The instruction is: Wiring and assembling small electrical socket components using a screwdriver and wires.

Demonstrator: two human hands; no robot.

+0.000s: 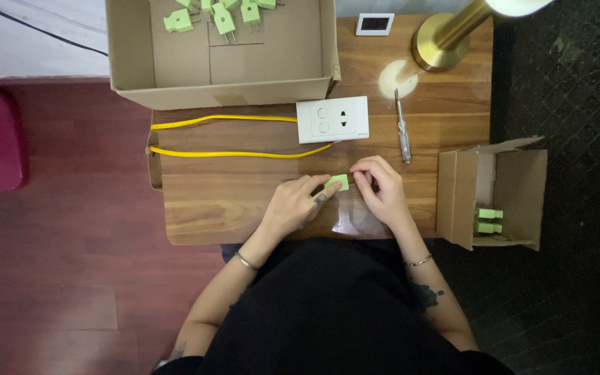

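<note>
Head view: your left hand (pixel 292 205) and right hand (pixel 379 187) have fingers clamped on one green plug (pixel 337 182), low over the wooden surface (pixel 230 201) below the white socket (pixel 332 119). Step: handling the plug; next needs steady grip.

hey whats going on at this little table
A person seated at a small wooden table holds a light green plug adapter between both hands: the left hand grips it and the right hand works at its end. Above them lie a white switch-and-socket plate with yellow wires and a screwdriver. A large cardboard box holds more green adapters; a smaller box holds two adapters.
</note>
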